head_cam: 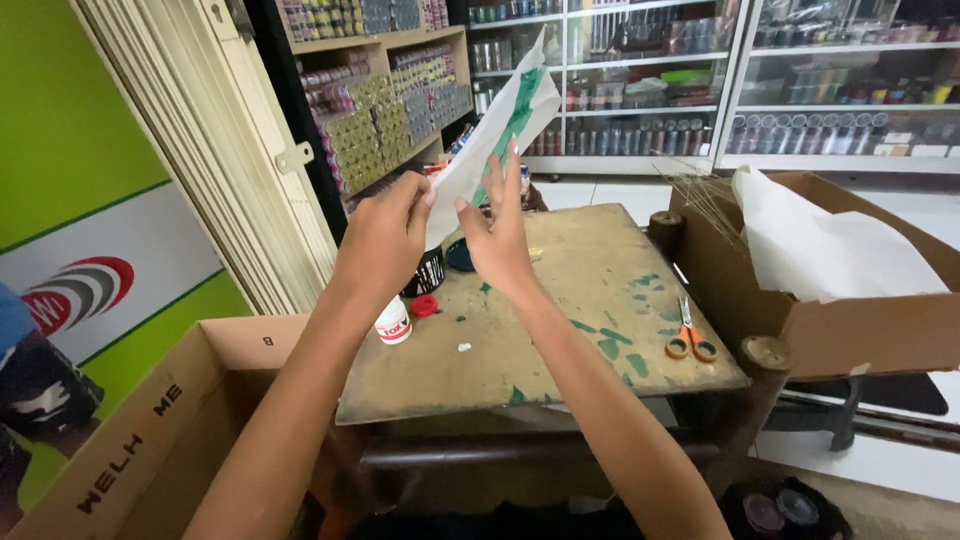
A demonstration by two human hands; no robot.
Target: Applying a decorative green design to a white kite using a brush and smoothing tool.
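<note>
I hold up a sheet of white paper with green patches point(505, 125) above a worn wooden table point(560, 350). My left hand point(385, 240) pinches its lower left edge between thumb and fingers. My right hand point(497, 235) rests flat against the paper's lower right side, fingers stretched upward. Below my hands stand a small white glue bottle point(394, 322) with its red cap point(424, 306) lying beside it, and a dark round pot point(428, 272), partly hidden by my left hand.
Orange-handled scissors point(688, 335) lie near the table's right edge among green paper scraps. A cardboard box with white paper point(830, 250) stands at the right, another open box point(170, 420) at the lower left. Glass-fronted shelves of small goods point(640, 80) fill the back.
</note>
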